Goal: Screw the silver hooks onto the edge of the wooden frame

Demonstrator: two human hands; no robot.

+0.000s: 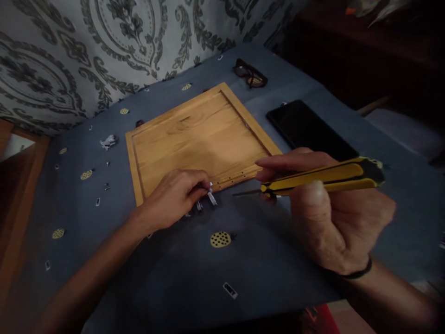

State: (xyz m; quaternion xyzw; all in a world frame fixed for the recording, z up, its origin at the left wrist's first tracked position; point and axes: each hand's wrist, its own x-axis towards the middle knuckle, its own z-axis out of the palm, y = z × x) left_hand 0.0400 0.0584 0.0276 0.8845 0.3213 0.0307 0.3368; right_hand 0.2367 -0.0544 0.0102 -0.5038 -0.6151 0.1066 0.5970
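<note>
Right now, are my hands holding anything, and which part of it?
Your right hand holds the yellow screwdriver by its handle. Your left hand is at a small metal piece; whether it grips that, I can't tell.

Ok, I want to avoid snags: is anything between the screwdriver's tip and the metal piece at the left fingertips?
Nothing visible stands between them. The screwdriver, in the right hand, points toward the metal piece at the left hand's fingertips, with only the blue tablecloth showing in the gap.
</note>
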